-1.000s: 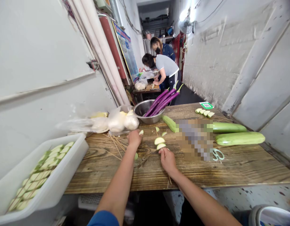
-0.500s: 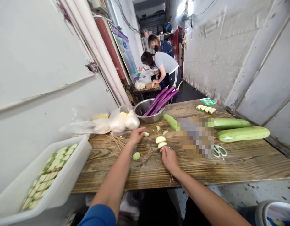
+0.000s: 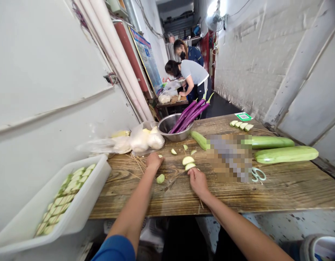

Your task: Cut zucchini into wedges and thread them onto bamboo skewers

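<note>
My right hand pinches a thin wooden skewer. Two half-round zucchini slices sit at its far end, just beyond my fingers. My left hand is closed low over the table, beside the pile of skewers; the pale edge of a small zucchini slice shows at its fingertips. A loose zucchini slice lies to the right of that hand, and smaller pieces lie farther right. Nearer to me rests a zucchini end piece.
A white bin of skewered slices stands at left. Plastic bags and a steel bowl with purple eggplants are at the back. Whole zucchini, scissors and a blurred patch lie right. Two people work beyond.
My left hand has drawn back left from the loose slice, which now lies apart from it. My right hand stays with the skewer. The view has shifted slightly.
</note>
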Demonstrator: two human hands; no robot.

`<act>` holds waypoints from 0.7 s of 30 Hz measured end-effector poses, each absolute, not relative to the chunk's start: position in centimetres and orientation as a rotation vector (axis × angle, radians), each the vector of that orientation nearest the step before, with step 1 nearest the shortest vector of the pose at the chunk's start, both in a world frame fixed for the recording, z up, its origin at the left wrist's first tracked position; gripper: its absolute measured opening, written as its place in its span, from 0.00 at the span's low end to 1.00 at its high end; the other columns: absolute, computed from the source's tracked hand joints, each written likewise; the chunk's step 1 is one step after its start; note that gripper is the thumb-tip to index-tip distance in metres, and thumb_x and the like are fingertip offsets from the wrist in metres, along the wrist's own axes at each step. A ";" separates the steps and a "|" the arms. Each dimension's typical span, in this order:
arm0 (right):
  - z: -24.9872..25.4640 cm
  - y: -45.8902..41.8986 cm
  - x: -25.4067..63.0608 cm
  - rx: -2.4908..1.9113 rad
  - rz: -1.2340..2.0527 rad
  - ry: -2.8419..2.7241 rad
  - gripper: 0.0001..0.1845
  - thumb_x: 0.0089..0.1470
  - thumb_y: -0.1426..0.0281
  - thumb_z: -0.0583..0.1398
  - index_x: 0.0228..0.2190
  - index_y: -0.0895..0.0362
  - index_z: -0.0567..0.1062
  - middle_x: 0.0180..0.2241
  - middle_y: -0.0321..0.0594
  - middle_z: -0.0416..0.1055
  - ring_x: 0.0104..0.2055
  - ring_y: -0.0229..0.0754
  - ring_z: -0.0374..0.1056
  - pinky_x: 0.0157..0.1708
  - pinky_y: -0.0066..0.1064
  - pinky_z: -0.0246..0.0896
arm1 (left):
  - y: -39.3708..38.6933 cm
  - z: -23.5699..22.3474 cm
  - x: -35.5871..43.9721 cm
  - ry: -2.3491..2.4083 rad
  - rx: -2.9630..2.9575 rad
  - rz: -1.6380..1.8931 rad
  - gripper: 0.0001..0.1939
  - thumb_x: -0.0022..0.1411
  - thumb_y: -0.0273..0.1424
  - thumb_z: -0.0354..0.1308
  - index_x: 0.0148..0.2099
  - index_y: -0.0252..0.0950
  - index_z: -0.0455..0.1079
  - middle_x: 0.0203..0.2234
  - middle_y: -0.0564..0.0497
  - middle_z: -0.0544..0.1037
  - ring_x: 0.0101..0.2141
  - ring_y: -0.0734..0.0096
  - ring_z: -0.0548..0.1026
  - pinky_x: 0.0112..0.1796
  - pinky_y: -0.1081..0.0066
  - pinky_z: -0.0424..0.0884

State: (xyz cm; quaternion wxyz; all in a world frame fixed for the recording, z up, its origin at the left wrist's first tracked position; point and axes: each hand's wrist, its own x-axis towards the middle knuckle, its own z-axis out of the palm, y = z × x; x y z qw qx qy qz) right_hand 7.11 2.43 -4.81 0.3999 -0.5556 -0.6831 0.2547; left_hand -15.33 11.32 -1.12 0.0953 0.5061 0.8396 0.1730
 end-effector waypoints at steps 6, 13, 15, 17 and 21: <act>-4.9 2.4 7.1 -1.392 0.642 -1.730 0.14 0.55 0.76 0.49 0.25 0.58 0.71 0.24 0.39 0.72 0.26 0.38 0.66 0.28 0.24 0.52 | 10.4 0.8 -16.0 2.297 1.302 0.842 0.08 0.37 0.26 0.63 0.24 0.33 0.67 0.35 0.35 0.76 0.47 0.44 0.67 0.42 0.62 0.63; -5.0 2.3 7.2 -1.360 0.625 -1.724 0.13 0.54 0.76 0.49 0.25 0.58 0.71 0.23 0.39 0.72 0.26 0.37 0.66 0.28 0.24 0.52 | 8.3 0.4 -12.1 1.630 0.947 1.245 0.12 0.58 0.35 0.48 0.30 0.32 0.67 0.22 0.50 0.72 0.21 0.76 0.70 0.23 0.77 0.65; -5.0 2.2 7.2 -1.344 0.611 -1.735 0.13 0.54 0.76 0.48 0.25 0.58 0.71 0.23 0.39 0.71 0.25 0.37 0.66 0.27 0.24 0.52 | 8.1 -0.7 -9.9 1.482 0.841 1.323 0.15 0.60 0.38 0.46 0.31 0.31 0.66 0.19 0.51 0.70 0.18 0.80 0.66 0.19 0.80 0.62; -4.9 2.0 7.3 -1.321 0.593 -1.760 0.14 0.55 0.75 0.48 0.25 0.58 0.70 0.23 0.38 0.71 0.25 0.37 0.65 0.27 0.24 0.53 | 8.1 -1.8 -8.1 1.379 0.756 1.385 0.16 0.61 0.39 0.46 0.32 0.31 0.66 0.19 0.52 0.69 0.18 0.81 0.66 0.19 0.81 0.62; -4.8 1.5 7.3 -1.274 0.565 -1.823 0.14 0.56 0.73 0.47 0.26 0.58 0.70 0.23 0.38 0.70 0.25 0.37 0.65 0.28 0.24 0.53 | 8.4 -3.1 -6.6 1.018 0.487 1.484 0.11 0.60 0.33 0.52 0.36 0.28 0.68 0.26 0.45 0.75 0.25 0.77 0.73 0.27 0.78 0.69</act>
